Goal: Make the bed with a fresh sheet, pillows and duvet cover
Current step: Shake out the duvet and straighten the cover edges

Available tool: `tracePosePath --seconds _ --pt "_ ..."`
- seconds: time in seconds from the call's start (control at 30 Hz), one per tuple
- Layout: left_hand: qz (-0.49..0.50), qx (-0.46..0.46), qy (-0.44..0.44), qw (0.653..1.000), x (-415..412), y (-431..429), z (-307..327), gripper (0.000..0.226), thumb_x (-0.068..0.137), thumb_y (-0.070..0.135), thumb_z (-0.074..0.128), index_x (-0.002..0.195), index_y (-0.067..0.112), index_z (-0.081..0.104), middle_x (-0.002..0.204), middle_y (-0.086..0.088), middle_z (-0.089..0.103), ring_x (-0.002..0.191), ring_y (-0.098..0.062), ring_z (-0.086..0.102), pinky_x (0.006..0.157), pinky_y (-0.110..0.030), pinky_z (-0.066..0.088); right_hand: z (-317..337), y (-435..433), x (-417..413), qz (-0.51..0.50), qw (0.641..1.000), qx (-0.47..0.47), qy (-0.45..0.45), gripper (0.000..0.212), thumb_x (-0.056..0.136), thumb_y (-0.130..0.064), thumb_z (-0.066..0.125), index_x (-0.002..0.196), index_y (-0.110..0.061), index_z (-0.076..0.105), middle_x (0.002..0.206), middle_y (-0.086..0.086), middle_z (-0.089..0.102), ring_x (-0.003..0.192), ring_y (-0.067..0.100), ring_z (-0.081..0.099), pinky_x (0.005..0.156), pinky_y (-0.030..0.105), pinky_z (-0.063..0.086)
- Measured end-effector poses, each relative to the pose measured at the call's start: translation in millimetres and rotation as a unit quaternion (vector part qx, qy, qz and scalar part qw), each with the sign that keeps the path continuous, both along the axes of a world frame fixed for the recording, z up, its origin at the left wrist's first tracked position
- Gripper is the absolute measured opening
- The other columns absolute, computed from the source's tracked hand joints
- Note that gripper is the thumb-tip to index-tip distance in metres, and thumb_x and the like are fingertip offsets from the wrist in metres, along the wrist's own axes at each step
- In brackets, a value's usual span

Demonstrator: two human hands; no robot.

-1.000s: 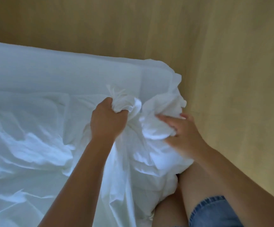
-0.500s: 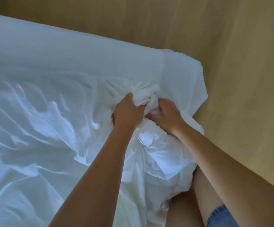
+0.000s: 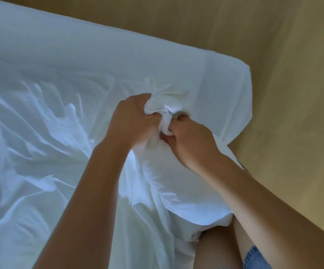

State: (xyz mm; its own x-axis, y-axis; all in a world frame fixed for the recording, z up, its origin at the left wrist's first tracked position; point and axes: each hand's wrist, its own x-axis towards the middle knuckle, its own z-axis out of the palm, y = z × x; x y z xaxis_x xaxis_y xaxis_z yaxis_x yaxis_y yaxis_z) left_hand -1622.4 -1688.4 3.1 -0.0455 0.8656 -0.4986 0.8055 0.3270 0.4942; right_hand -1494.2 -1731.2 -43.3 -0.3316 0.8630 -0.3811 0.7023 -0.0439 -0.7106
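Note:
A white sheet (image 3: 40,133) lies rumpled over the bed (image 3: 225,74), whose near right corner sits just beyond my hands. My left hand (image 3: 132,121) is clenched around a bunched wad of the sheet (image 3: 167,101) near that corner. My right hand (image 3: 192,142) pinches the same wad from the right, fingers curled into the fabric. The two hands touch. A small tag with dark print (image 3: 168,111) shows in the bunched cloth between them. More loose sheet hangs down over the bed's edge toward my legs.
A light wooden floor (image 3: 293,113) runs along the far and right sides of the bed. My bare leg (image 3: 219,249) and a denim hem (image 3: 254,257) press against the bed's near edge at lower right.
My hands have come together on the bunched sheet; the right hand went from resting flat on the fabric to gripping it. The view has shifted, showing more of the bed's corner.

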Motion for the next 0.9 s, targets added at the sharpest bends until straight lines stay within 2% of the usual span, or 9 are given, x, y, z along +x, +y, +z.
tracePosePath --seconds 0.07,0.17,0.27,0.33,0.4,0.53,0.67,0.8,0.9 --pt "-0.018 -0.019 0.002 1.0 7 -4 -1 0.012 0.06 0.034 0.054 0.062 0.023 0.053 0.053 0.016 0.055 0.053 -0.001 0.048 0.05 -0.018 0.037 -6 -7 -5 -0.028 1.0 -0.008 -0.008 0.022 0.095 -0.028 0.049 0.109 -0.02 0.065 0.114 0.008 0.052 0.094 0.028 0.058 0.07 0.03 0.038" --pt "-0.028 -0.073 -0.011 0.997 15 -8 -4 0.013 0.078 0.041 0.061 0.086 0.03 0.062 0.077 0.011 0.064 0.078 -0.01 0.058 0.069 -0.026 0.045 -9 -13 0 -0.26 0.958 0.055 0.111 0.011 0.084 -0.015 0.065 0.089 -0.01 0.072 0.112 0.004 0.046 0.102 0.027 0.052 0.08 0.033 0.046" --pt "-0.08 -0.121 -0.015 0.989 18 -6 1 0.017 0.088 0.032 0.057 0.103 0.026 0.061 0.096 0.004 0.065 0.095 -0.019 0.059 0.083 -0.038 0.048 -21 -15 8 -0.284 0.947 0.09 0.117 0.006 0.079 -0.005 0.07 0.085 -0.004 0.068 0.127 0.01 0.042 0.117 0.023 0.04 0.092 0.023 0.036" --pt "-0.175 -0.113 0.041 0.977 20 -6 3 0.015 0.088 0.033 0.054 0.1 0.024 0.052 0.095 0.003 0.056 0.1 -0.022 0.055 0.081 -0.035 0.044 -25 -7 11 -0.269 0.946 0.061 0.168 0.016 0.078 -0.003 0.069 0.079 -0.014 0.058 0.103 -0.005 0.055 0.094 0.007 0.051 0.078 0.027 0.043" --pt "-0.243 -0.066 0.087 0.964 22 -10 7 0.021 0.084 0.037 0.055 0.1 0.028 0.044 0.089 0.008 0.04 0.099 -0.021 0.049 0.075 -0.029 0.036 -23 2 9 -0.317 0.929 0.026 0.187 0.037 0.076 -0.012 0.068 0.072 -0.029 0.036 0.066 -0.016 0.044 0.059 -0.001 0.043 0.056 0.02 0.034" --pt "-0.178 -0.103 0.009 0.979 36 -23 14 0.065 0.075 0.063 0.049 0.131 0.03 0.047 0.101 0.012 0.043 0.102 -0.005 0.04 0.082 -0.022 0.031 -28 4 1 -0.47 0.847 -0.027 0.246 0.022 0.076 -0.031 0.051 0.085 -0.026 0.032 0.07 -0.013 0.046 0.055 -0.007 0.046 0.054 0.019 0.038" --pt "0.055 -0.069 -0.051 0.995 34 -10 1 0.034 0.098 0.042 0.042 0.085 0.019 0.062 0.09 -0.001 0.066 0.095 -0.02 0.06 0.079 -0.03 0.042 -36 2 4 -0.458 0.853 -0.017 0.249 0.028 0.081 0.002 0.06 0.086 -0.016 0.04 0.07 -0.012 0.048 0.058 -0.005 0.045 0.056 0.017 0.04" --pt "-0.014 -0.108 0.092 0.99 25 13 -18 0.039 0.092 0.045 0.049 0.126 0.026 0.054 0.126 0.001 0.06 0.118 -0.022 0.052 0.09 -0.028 0.036 -38 -4 8 -0.446 0.859 -0.025 0.249 0.041 0.079 0.01 0.058 0.068 -0.021 0.033 0.061 -0.01 0.037 0.053 -0.002 0.032 0.051 0.015 0.031" --pt "-0.1 -0.083 0.113 0.985 32 17 -26 0.05 0.093 0.043 0.047 0.141 0.035 0.038 0.121 -0.003 0.06 0.114 -0.025 0.053 0.092 -0.035 0.041 -40 3 14 -0.428 0.878 -0.025 0.212 0.042 0.08 0.012 0.056 0.064 -0.019 0.031 0.058 -0.008 0.033 0.049 -0.001 0.032 0.048 0.011 0.03"
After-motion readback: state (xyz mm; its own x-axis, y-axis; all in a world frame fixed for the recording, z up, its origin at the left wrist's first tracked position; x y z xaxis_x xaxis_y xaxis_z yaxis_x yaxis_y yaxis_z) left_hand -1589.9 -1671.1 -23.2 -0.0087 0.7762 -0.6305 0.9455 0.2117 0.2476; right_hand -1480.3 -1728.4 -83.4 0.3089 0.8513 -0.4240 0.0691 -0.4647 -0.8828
